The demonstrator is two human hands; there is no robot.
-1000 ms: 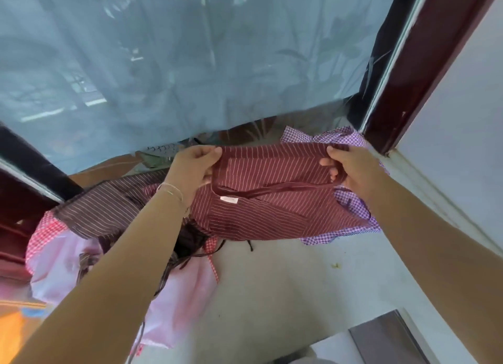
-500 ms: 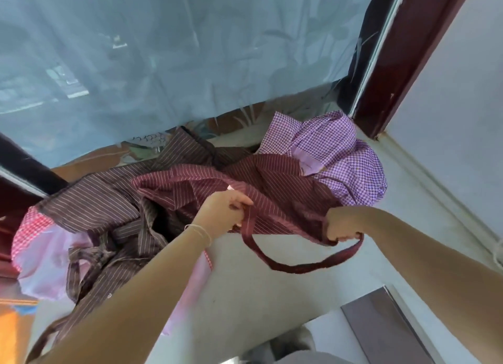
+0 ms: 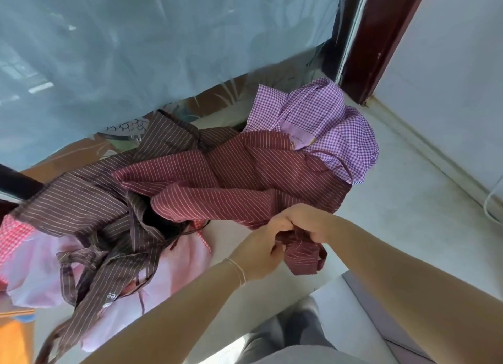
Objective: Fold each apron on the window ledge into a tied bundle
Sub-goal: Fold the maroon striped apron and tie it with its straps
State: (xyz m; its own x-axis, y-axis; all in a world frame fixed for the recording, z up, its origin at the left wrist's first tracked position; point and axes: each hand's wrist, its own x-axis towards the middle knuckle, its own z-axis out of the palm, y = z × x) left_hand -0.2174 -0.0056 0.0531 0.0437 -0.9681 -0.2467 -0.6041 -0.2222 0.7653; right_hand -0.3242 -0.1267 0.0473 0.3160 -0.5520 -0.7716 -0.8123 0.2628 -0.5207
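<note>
A maroon striped apron lies crumpled across the middle of the pale window ledge. Its near end is bunched at the ledge's front edge. My left hand and my right hand are pressed together there, both gripping the bunched maroon fabric and strap, part of which hangs below them. A brown striped apron sprawls to the left, its straps trailing over the edge. Behind the maroon one sits a purple checked apron. A pink apron lies under the brown one.
The window glass with a blue film rises behind the ledge. A dark red frame and a white wall close off the right side. Below the ledge are my legs and a grey seat.
The maroon apron dropped from being held spread up at the window onto the ledge. My hands came down and together, gathering its near end and strap at the front edge.
</note>
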